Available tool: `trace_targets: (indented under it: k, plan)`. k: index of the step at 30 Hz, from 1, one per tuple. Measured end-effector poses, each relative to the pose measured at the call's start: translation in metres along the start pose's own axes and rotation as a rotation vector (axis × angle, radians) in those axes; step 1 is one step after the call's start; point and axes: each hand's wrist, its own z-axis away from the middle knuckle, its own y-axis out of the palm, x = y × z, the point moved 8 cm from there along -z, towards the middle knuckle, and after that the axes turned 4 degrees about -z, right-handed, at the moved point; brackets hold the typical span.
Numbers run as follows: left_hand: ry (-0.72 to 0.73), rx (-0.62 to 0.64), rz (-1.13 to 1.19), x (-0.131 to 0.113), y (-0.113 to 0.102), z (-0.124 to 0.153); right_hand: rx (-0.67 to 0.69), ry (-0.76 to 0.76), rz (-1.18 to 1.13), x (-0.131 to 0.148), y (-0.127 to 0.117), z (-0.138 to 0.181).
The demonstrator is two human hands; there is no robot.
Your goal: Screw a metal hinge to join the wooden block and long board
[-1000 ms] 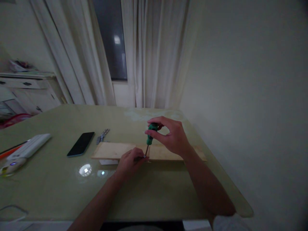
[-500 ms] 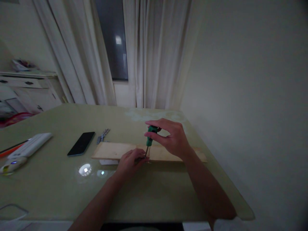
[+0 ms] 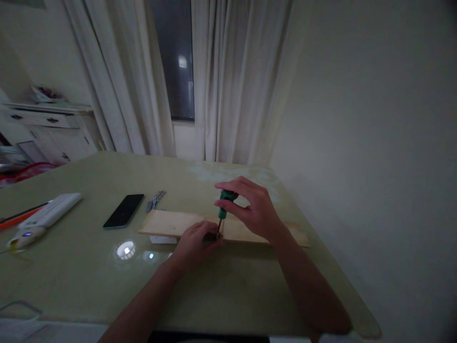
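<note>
My right hand (image 3: 250,205) is closed round the green handle of a screwdriver (image 3: 223,206), its metal shaft slanting down to the wood. Below it, my left hand (image 3: 196,240) rests at the front edge of the left wooden board (image 3: 167,223), fingers curled together beside the screwdriver's tip. Whatever those fingers pinch is hidden. A second wooden board (image 3: 246,231) lies end to end with the first, partly behind my right wrist. Under the left board a white block (image 3: 163,240) shows.
Behind the left board lie several small metal hinges or fittings (image 3: 155,201). A black phone (image 3: 124,211) is to the left. Farther left are a white power strip (image 3: 53,214) and an orange-and-black tool (image 3: 21,218). A wall (image 3: 374,166) borders the table on the right.
The view has shifted slightly. My right hand still grips the screwdriver, which stands a little more upright with its tip by my left fingers. The boards stay in place.
</note>
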Motion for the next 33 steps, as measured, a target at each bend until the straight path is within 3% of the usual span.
trace_targets:
  k: [5,10,17,24,33]
  plan:
    - [0.033,0.042,-0.015,-0.005,0.000,-0.001,-0.013,0.025,0.002,-0.005,0.002,0.001]
    - [0.093,0.030,-0.046,-0.009,0.001,-0.003,0.061,0.043,-0.088,-0.003,0.004,0.003]
    - [0.183,-0.004,-0.159,-0.015,0.001,-0.004,0.048,-0.003,-0.084,0.002,0.004,0.002]
    - [0.170,0.022,-0.134,-0.018,0.000,-0.005,0.093,-0.003,-0.113,0.006,0.001,0.003]
    - [0.177,0.020,-0.144,-0.015,0.003,-0.004,0.060,-0.010,0.025,0.002,0.001,0.002]
